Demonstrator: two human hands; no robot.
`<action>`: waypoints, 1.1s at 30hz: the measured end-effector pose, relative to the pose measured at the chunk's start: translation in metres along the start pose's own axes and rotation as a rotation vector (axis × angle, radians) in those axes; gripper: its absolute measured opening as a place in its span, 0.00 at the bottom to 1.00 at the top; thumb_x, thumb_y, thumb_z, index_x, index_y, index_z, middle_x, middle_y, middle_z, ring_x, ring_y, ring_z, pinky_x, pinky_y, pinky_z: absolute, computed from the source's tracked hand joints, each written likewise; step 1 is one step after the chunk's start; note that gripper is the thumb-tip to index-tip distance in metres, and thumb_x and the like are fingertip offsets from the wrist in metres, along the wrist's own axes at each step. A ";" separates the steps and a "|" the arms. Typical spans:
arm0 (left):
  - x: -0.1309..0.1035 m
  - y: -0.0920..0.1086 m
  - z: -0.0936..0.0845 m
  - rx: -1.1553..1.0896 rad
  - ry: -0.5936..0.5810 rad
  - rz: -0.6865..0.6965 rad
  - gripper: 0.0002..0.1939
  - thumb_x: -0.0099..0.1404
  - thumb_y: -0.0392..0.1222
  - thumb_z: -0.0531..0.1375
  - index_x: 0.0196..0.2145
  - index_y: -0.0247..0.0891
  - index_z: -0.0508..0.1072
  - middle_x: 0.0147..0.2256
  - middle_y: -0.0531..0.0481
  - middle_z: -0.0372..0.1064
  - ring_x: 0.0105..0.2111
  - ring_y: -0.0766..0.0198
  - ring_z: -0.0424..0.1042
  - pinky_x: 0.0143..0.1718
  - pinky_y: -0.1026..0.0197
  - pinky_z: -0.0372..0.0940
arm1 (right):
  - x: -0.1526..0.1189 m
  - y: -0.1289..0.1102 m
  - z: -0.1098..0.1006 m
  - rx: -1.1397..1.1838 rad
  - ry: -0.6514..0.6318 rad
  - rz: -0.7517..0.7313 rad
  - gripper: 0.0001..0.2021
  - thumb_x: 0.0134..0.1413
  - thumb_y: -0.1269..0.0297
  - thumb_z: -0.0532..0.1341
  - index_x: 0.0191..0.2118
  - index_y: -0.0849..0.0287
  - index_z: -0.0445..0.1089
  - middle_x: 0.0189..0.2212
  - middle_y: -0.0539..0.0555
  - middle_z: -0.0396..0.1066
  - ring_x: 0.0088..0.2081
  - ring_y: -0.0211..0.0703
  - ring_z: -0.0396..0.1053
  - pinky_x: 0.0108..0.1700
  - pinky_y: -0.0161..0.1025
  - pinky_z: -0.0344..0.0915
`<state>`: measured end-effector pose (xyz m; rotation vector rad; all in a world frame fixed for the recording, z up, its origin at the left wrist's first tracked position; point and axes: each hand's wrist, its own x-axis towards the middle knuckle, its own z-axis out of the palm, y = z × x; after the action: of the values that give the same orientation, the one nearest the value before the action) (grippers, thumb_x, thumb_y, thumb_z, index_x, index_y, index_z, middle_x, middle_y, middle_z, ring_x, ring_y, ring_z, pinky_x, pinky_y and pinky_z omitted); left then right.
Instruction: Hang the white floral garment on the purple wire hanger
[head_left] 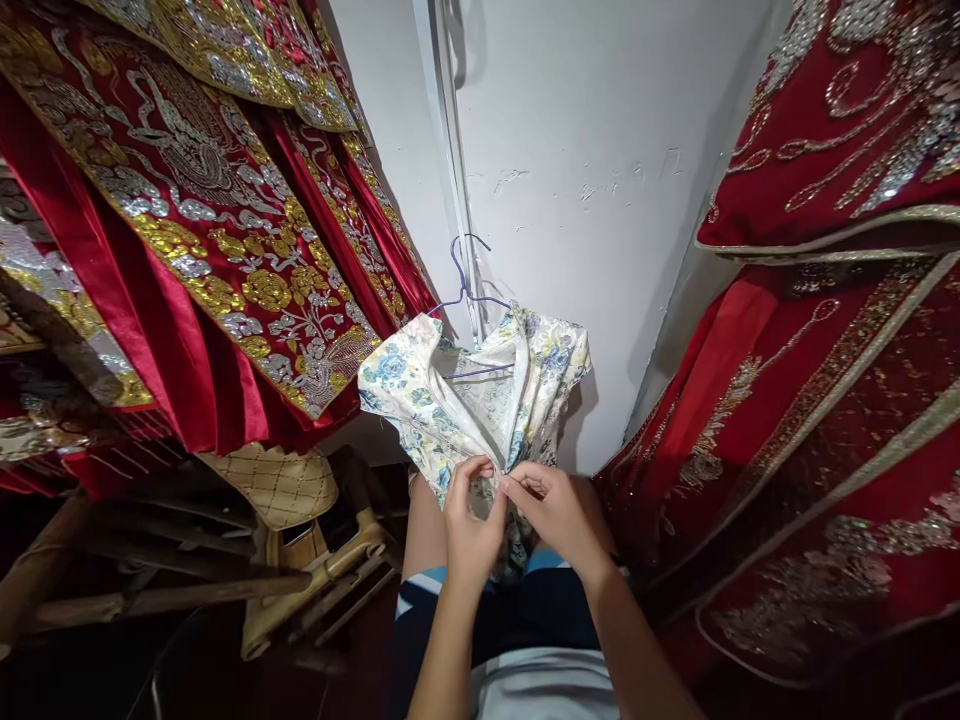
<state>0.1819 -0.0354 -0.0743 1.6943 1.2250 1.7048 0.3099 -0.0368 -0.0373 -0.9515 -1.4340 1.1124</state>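
A: Quick, main thing and where?
B: Floral garment (394, 375), on a purple hanger (463, 293), in front of the wearer's knees, white wall (600, 230) behind.
A: Hanger hooked on something?
B: Can't tell. The hook overlaps a white pole (450, 130); contact unclear. Garment hangs spread at the shoulders, so the hanger probably takes the weight and leaves both hands free for the front.
A: Grip, left hand (472, 515)?
B: Thumb and fingers pinched on the front edge, at the bottom of the open neckline.
A: Right hand (553, 508)?
B: Same, pinching the other side, fingertips just beside the left's. Likely so close to keep the two edges together at one spot. Any fastener there: too small, partly covered.
A: Why low on the neckline?
B: That's where the edges meet; above it the collar gapes, lining showing. Lower part drops toward the lap, within easy reach, I'd say.
A: Surroundings?
B: Red embroidered clothes (195, 180) on the left, red beaded dresses (810, 400) on the right, wooden chair (322, 590) lower left. None touched by either hand.
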 end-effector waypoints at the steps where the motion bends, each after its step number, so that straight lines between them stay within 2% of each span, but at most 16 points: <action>1: -0.002 -0.001 0.006 -0.008 0.022 0.003 0.14 0.65 0.39 0.62 0.49 0.39 0.72 0.44 0.44 0.72 0.45 0.58 0.73 0.50 0.56 0.68 | 0.001 0.000 0.003 0.032 0.005 -0.002 0.15 0.60 0.57 0.60 0.25 0.59 0.64 0.20 0.47 0.57 0.25 0.36 0.55 0.27 0.34 0.52; 4: -0.006 -0.005 0.018 -0.092 0.165 -0.035 0.12 0.65 0.40 0.61 0.46 0.38 0.73 0.41 0.45 0.74 0.42 0.58 0.75 0.45 0.58 0.70 | 0.003 0.001 0.012 0.123 0.009 -0.005 0.15 0.59 0.56 0.61 0.25 0.59 0.64 0.20 0.46 0.58 0.24 0.34 0.56 0.27 0.34 0.52; 6: -0.007 -0.006 0.017 -0.138 0.207 -0.070 0.10 0.64 0.40 0.62 0.43 0.37 0.74 0.37 0.46 0.74 0.38 0.60 0.76 0.40 0.60 0.71 | 0.004 0.002 0.016 0.184 -0.001 0.023 0.16 0.58 0.54 0.62 0.26 0.60 0.66 0.18 0.46 0.58 0.22 0.33 0.55 0.25 0.33 0.51; 11: -0.006 0.000 0.002 -0.180 0.146 -0.064 0.07 0.62 0.39 0.64 0.38 0.36 0.77 0.33 0.48 0.75 0.34 0.62 0.76 0.38 0.62 0.72 | 0.006 0.005 0.020 0.406 -0.011 0.161 0.19 0.55 0.50 0.64 0.24 0.60 0.66 0.14 0.43 0.55 0.17 0.30 0.49 0.21 0.33 0.45; 17: -0.005 -0.003 -0.007 -0.141 0.093 -0.012 0.04 0.63 0.38 0.65 0.37 0.37 0.78 0.33 0.48 0.75 0.35 0.62 0.75 0.38 0.62 0.71 | 0.010 0.006 0.024 0.563 0.000 0.253 0.20 0.52 0.49 0.67 0.25 0.62 0.68 0.14 0.43 0.55 0.17 0.28 0.47 0.21 0.33 0.42; 21: -0.007 -0.003 -0.010 -0.143 0.064 -0.010 0.05 0.65 0.38 0.64 0.39 0.38 0.78 0.35 0.47 0.76 0.37 0.60 0.75 0.40 0.60 0.70 | 0.011 0.003 0.027 0.578 0.027 0.240 0.21 0.52 0.49 0.68 0.21 0.60 0.65 0.13 0.43 0.53 0.17 0.29 0.47 0.21 0.34 0.42; 26: -0.009 -0.003 -0.009 -0.137 0.047 0.005 0.03 0.65 0.38 0.63 0.36 0.37 0.77 0.33 0.47 0.73 0.35 0.61 0.74 0.38 0.60 0.69 | 0.013 0.001 0.028 0.526 0.097 0.230 0.19 0.51 0.50 0.68 0.24 0.61 0.70 0.13 0.43 0.53 0.17 0.29 0.47 0.21 0.34 0.42; 33: -0.009 -0.007 -0.003 -0.097 -0.002 0.003 0.04 0.65 0.40 0.63 0.35 0.36 0.75 0.30 0.48 0.70 0.33 0.61 0.71 0.35 0.62 0.67 | 0.017 -0.004 0.018 0.478 0.185 0.218 0.20 0.47 0.48 0.69 0.25 0.61 0.70 0.12 0.43 0.54 0.17 0.30 0.47 0.21 0.34 0.43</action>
<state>0.1787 -0.0401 -0.0846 1.6413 1.1203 1.7356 0.2892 -0.0241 -0.0293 -0.8483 -0.8713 1.4080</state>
